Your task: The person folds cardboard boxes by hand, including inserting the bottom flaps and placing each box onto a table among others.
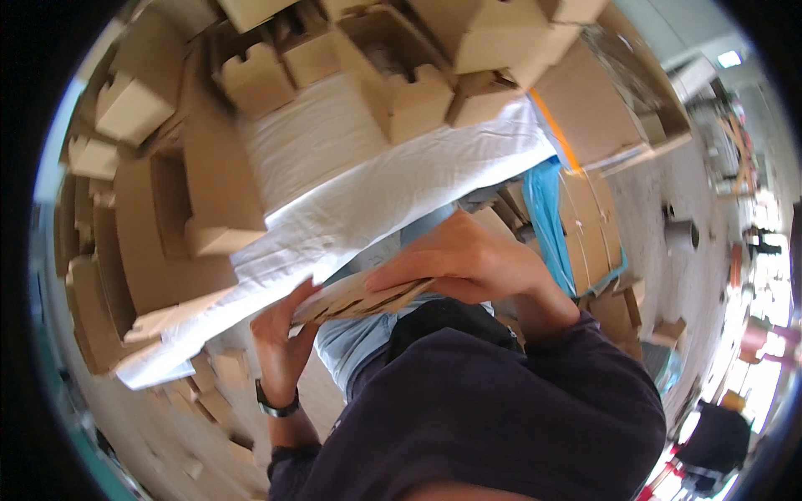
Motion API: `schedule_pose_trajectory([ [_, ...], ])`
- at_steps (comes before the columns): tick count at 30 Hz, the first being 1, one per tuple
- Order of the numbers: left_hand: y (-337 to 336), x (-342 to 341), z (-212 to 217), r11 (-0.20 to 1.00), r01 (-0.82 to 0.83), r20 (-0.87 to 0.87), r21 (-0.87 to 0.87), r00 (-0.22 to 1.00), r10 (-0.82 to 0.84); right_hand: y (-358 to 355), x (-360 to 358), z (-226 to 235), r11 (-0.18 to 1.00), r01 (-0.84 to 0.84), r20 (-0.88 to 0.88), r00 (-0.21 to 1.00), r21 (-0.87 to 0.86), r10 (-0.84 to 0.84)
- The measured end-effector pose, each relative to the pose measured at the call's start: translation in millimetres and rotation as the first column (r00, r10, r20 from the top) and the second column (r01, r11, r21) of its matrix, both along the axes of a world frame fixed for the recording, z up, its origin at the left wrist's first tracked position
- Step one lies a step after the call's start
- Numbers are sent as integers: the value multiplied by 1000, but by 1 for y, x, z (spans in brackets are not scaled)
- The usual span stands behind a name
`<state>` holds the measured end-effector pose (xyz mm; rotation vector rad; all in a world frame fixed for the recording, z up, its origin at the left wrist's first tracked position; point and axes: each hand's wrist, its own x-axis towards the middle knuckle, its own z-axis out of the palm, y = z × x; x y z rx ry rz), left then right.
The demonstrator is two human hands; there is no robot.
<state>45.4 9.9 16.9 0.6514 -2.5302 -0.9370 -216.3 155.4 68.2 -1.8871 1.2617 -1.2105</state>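
Note:
Close to my body, in front of the dark shirt, I hold a flat piece of folded cardboard (347, 307) with a notched, layered edge toward me. My left hand (280, 330), with a watch on its wrist, grips the left end between thumb and fingers. Bent over the right end is my right hand (464, 255), its fingers closed on the far face and top edge. Some of the right fingertips are hidden or blurred. Just beyond the cardboard hangs the edge of a white cloth (334, 225) that covers the table.
Open brown cardboard boxes (309, 54) crowd the table's far side, and more trays (171, 192) stand at the left. A large box with orange tape (585, 104) is at the right. Below it are blue plastic (547, 221) and tied cardboard (593, 217). Boxes (221, 384) litter the floor.

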Motion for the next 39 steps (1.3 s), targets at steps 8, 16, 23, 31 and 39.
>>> schedule_pose_trajectory([
  [8,6,7,-30,849,-406,-212,338,846,490,11,4,-8,710,543,162,831,-450,-533],
  [16,-7,-42,-25,803,-71,-319,592,894,314,74,54,-90,535,821,525,371,199,-766],
  [23,-5,-97,-34,742,158,-341,652,935,101,121,76,-93,436,800,491,207,413,-846],
  [31,18,-169,-34,516,382,-448,767,894,6,158,96,-100,545,792,929,-75,276,-362],
  [39,186,-191,-42,270,293,-144,917,876,-460,216,99,-114,263,769,755,-632,583,175],
])
